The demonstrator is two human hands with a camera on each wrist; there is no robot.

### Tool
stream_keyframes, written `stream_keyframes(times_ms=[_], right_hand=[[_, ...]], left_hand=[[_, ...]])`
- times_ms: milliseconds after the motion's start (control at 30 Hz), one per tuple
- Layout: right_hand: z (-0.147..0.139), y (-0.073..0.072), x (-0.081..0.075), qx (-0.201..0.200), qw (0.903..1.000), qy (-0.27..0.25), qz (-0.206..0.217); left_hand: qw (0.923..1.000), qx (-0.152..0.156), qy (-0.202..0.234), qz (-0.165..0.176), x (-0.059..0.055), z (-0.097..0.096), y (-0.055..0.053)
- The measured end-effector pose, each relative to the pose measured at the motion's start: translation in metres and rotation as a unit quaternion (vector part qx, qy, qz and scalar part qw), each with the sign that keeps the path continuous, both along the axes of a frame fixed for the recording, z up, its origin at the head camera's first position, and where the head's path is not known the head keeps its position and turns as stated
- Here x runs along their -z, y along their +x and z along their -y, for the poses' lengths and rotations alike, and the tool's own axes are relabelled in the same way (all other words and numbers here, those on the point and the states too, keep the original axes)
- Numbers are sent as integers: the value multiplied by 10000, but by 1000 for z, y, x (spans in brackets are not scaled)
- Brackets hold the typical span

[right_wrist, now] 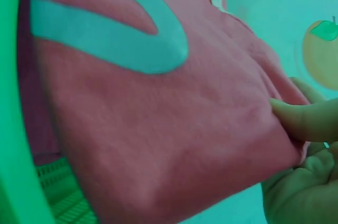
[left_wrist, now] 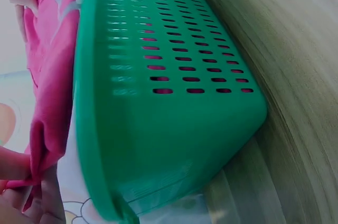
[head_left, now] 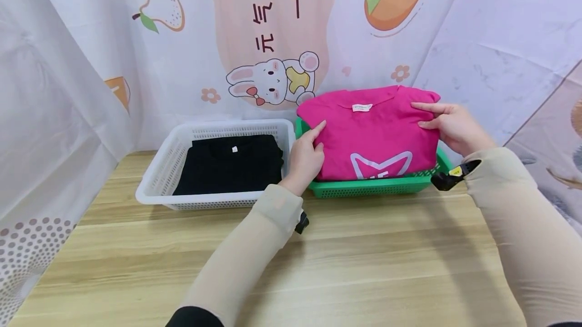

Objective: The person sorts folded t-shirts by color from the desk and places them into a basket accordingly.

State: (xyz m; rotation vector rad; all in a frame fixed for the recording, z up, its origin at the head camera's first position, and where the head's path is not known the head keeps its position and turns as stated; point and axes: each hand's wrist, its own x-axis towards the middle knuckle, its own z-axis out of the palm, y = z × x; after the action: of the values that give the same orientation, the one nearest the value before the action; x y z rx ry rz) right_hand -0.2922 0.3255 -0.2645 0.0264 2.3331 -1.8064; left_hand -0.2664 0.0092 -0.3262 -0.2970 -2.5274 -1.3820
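Observation:
A folded pink T-shirt (head_left: 336,140) with a pale star print and a neck label lies in and over the green basket (head_left: 364,187), its collar end raised above the back rim. My left hand (head_left: 305,159) pinches its left edge between thumb and fingers; the left wrist view shows the cloth bunched in that grip beside the basket wall (left_wrist: 158,145). On the opposite edge, my right hand (head_left: 456,127) holds the shirt, and in the right wrist view the thumb (right_wrist: 296,118) presses on the pink cloth (right_wrist: 158,145) with the other fingers behind it.
Left of the green basket stands a white basket (head_left: 213,199) holding folded black clothing (head_left: 232,165) with a small white label. Both baskets sit on a wood-grain table (head_left: 364,256). A white printed curtain (head_left: 182,74) hangs close behind them.

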Motion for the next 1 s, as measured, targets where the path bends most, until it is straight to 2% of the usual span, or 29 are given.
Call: stream_keyframes(times_ms=[133,367,567,733,1000], right_hand=[[-3,-1,16,310,9990,262,-173],[1,-2,44,938,9874,1053,-712],[7,-3,62,1170,9870,823,-729],[7,-3,73,1435,9826,766,-899],[6,-4,85,1804,9819,198,-539]], left_hand=[[9997,128,-214,-3,6,-9,-5],[9932,290,-1123,21,16,-15,-10],[9881,203,-1526,69,24,-17,-10],[9842,57,-1767,19,27,-19,-10],[9804,25,-1971,50,29,-20,-8]])
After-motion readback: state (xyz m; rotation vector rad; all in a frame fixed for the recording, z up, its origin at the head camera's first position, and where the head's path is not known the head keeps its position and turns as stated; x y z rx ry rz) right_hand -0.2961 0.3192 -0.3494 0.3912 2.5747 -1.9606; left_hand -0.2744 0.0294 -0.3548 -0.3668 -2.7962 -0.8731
